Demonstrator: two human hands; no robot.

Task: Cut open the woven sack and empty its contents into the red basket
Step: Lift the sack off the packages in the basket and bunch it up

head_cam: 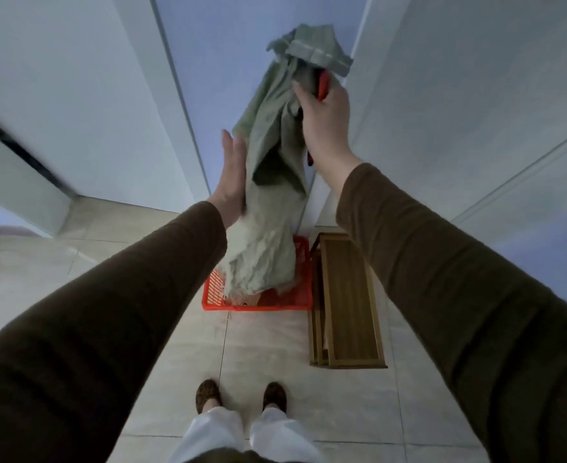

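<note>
We see left hand flat, fingers pressed together, palm against side of woven sack. One sack, grey-green, hangs upside down, lower end in red basket on tiled floor; sack hides most of basket interior, contents barely visible. Right hand grips bunched top of sack, fingers curled, plus red-handled tool, type unclear. One wooden bench just beside basket, right. Two slippers below. We count two brown sleeves.
</note>
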